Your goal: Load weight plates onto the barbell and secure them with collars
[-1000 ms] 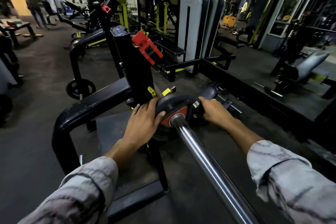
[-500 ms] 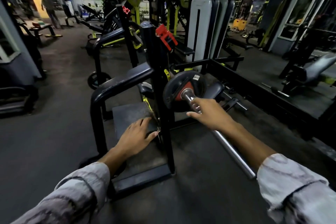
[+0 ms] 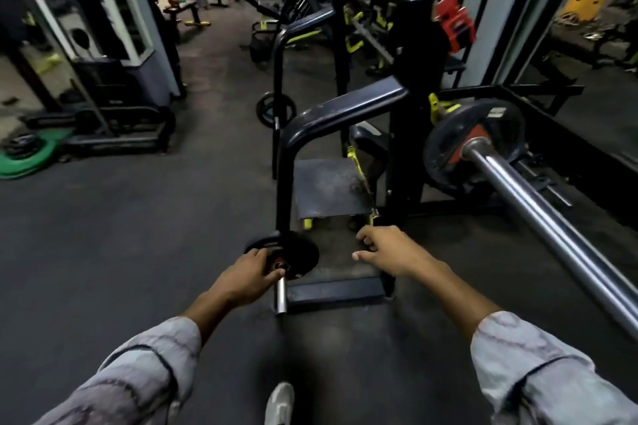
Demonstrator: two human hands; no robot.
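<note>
Left grip [image 3: 247, 274] curls on a small weight plate [image 3: 293, 257] at its 2 o'clock; right grip [image 3: 390, 254] hangs loosely open, barbell [image 3: 538, 217] at its 2 o'clock.

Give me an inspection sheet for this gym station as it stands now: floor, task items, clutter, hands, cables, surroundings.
Surface: dark rubber floor, nothing on it close to the person but a shoe.
Job's things: barbell carries one black plate with a red centre; no collar seen on the sleeve. A small plate sits on a low storage peg of the rack.
Clutter: green plates lie on the floor far left.
Hands: left hand grips the small plate's edge; right hand hangs free, fingers loosely curled, holding nothing.
Cables: nothing seen.
Surroundings: benches and machines; people stand far back.
</note>
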